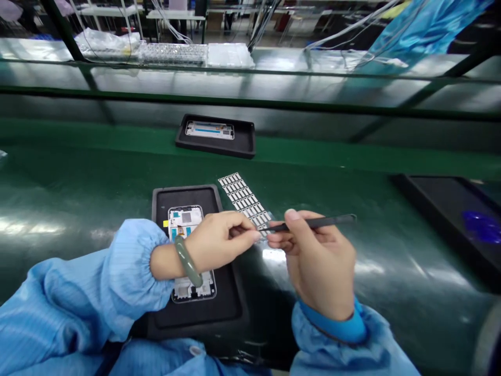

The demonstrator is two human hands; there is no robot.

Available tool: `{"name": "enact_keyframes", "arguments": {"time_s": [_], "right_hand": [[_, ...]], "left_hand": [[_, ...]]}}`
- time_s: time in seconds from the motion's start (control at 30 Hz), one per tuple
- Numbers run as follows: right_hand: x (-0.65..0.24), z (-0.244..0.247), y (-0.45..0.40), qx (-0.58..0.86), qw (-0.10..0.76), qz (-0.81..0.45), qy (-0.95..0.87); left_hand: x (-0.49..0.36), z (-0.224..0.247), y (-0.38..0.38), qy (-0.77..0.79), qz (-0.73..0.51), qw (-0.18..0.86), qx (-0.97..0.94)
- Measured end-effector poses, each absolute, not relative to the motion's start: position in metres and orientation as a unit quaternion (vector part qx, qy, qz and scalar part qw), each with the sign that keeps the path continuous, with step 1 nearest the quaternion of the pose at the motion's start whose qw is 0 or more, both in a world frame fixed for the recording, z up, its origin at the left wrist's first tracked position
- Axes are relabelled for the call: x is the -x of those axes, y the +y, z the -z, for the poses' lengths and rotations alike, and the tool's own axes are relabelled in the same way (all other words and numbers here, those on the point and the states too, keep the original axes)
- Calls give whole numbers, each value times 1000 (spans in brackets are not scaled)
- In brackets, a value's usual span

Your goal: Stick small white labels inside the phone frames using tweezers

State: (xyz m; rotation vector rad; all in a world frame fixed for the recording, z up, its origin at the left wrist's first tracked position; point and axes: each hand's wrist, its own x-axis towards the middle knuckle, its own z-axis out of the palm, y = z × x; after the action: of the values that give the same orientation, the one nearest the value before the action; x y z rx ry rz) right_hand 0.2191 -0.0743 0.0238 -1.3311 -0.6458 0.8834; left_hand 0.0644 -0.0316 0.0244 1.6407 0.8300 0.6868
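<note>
The left hand (219, 237) reaches across the phone frame (194, 290), thumb and forefinger brought together at the near end of a pale sheet of small dark-edged pieces (243, 197); whether anything is pinched between those fingertips, I cannot tell. The right hand (321, 256) is clamped on a slim black tool (331, 221) (tweezers, by the look of it), thumb on the near side and fingers behind, with the thin tip pointing left to the left fingertips and the broader end sticking out to the right. The sheet lies slantwise on the green table (97, 172), running from beside the tray's far right corner down to the hands. The phone frame sits in that black tray (221, 308), its middle hidden by the left wrist and a green bangle (188, 261), while a yellow tab (165, 223) juts from its left edge. A blue band (332, 321) circles the right wrist. Farther back, a second black tray (245, 141) holds another phone frame (210, 130), lying lengthwise from left to right. Well apart at the right, a larger dark tray (434, 203) carries something shiny and blue (483, 225).
</note>
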Motion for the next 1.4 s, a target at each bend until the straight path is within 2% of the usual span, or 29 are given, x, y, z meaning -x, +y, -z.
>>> {"name": "enact_keyframes", "arguments": {"time_s": [0.13,0.4,0.67,0.8,0.87,1.0,1.07,1.13,1.4], "right_hand": [[-194,-23,-79,582,628,-352,-378],[-161,-35,-75,584,586,-274,-491],[-158,-32,-62,576,527,-350,-518],[-162,-29,-54,570,533,-395,-484],[-164,-27,-46,566,554,-421,-441],[-165,-19,-23,545,530,-499,-415],[-164,-12,-11,530,495,-540,-428],[-161,-4,-3,525,478,-554,-435],[-161,1,-4,567,427,-511,-485]], "left_hand": [[-40,-23,-39,372,-303,613,-628],[-5,-30,-35,400,-303,589,-634],[6,-26,-32,415,-271,586,-641],[13,-30,-30,415,-243,587,-651],[20,-32,-28,425,-240,537,-688],[36,-22,-25,417,-273,247,-831],[41,-11,-26,397,-256,154,-868],[42,-1,-28,388,-233,131,-882],[37,5,-33,396,-224,156,-877]]}}
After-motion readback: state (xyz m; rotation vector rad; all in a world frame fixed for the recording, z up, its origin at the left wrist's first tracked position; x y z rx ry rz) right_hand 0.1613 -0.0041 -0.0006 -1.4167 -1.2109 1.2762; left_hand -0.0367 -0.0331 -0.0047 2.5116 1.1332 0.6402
